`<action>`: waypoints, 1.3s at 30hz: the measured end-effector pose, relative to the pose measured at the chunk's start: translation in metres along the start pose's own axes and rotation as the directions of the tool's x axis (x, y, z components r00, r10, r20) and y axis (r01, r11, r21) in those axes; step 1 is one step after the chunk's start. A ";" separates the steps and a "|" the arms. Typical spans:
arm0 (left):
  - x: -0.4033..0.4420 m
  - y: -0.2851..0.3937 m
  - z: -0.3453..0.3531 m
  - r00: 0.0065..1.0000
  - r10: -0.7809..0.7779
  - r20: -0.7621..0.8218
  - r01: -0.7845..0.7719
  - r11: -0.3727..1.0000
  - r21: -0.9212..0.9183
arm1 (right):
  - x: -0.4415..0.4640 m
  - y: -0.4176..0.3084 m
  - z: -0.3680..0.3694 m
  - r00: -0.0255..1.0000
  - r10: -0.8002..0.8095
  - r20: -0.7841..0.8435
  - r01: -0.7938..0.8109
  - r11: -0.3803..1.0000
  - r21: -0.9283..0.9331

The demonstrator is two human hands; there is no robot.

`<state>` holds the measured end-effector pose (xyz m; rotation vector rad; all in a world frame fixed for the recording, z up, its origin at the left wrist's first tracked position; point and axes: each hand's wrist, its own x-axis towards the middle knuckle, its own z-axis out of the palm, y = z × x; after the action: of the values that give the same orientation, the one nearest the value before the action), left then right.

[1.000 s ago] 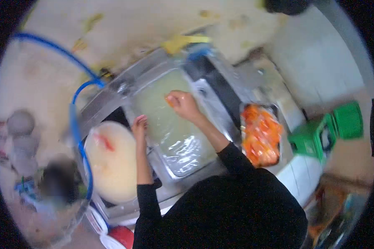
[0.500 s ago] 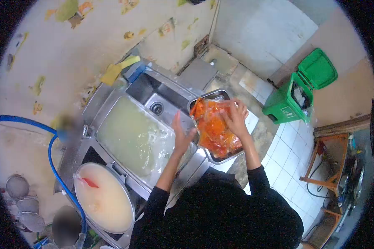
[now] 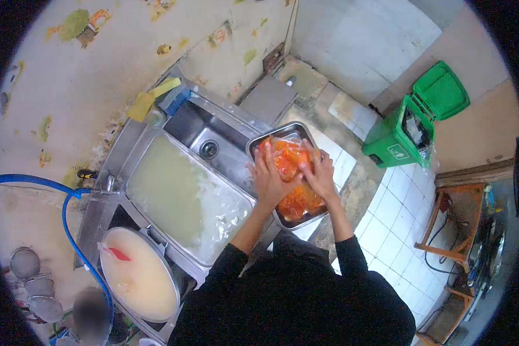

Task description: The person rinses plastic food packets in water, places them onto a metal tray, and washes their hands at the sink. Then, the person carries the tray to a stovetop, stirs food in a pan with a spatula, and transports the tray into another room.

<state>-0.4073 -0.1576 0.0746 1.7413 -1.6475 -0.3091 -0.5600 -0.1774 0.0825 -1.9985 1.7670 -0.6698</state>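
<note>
Left hand [image 3: 268, 180] and right hand [image 3: 323, 179]: fingers partly spread on glossy orange-red food [image 3: 288, 164] in clear plastic [image 3: 292, 142]; cannot tell whether either grips.
Containers: rectangular basin [image 3: 210, 167], cloudy greenish water [image 3: 170, 181]; oval tub [image 3: 168, 271], pale cloudy liquid [image 3: 141, 285], red piece [image 3: 119, 254]; steel tray [image 3: 293, 124], the plastic-covered food.

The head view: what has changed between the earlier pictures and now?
The left hand and the right hand moved rightward from the water basin to the metal tray, now both touching the orange food. The green bin stays open; the oval pot remains beside the basin.
</note>
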 end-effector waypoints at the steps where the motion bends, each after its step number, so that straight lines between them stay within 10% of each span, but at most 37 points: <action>1: 0.001 -0.003 0.004 0.999 0.038 -0.020 -0.039 0.998 -0.058 | -0.002 -0.009 -0.003 0.999 -0.012 0.038 0.014 0.999 -0.049; 14: 0.002 -0.006 0.015 0.996 0.087 -0.011 -0.085 0.990 0.112 | 0.020 -0.020 0.023 0.998 -0.019 -0.059 0.006 0.978 -0.208; 21: 0.001 -0.016 0.023 0.994 0.109 0.031 -0.112 0.981 0.159 | 0.039 -0.015 0.024 0.890 -0.456 -0.023 0.444 0.875 -0.195; 32: -0.005 -0.029 0.029 0.991 0.132 0.015 -0.132 0.970 0.206 | 0.051 -0.036 0.011 0.767 -0.596 0.237 0.639 0.745 -0.194; 35: 0.002 -0.023 0.022 1.000 0.001 0.001 -0.001 0.997 -0.078 | 0.050 -0.031 0.006 0.761 -0.550 0.344 0.616 0.780 -0.115; 37: 0.004 -0.028 0.027 0.949 -0.310 -0.060 0.163 0.643 -0.748 | 0.053 -0.027 0.006 0.746 -0.567 0.351 0.632 0.769 -0.101; 39: 0.005 -0.030 0.016 0.962 -0.272 -0.010 0.185 0.679 -0.711 | 0.054 -0.025 0.008 0.725 -0.586 0.361 0.652 0.754 -0.085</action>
<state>-0.3929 -0.1697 0.0457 1.3147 -1.0025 -0.8283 -0.5303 -0.2282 0.0951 -2.7014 0.9811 -0.3133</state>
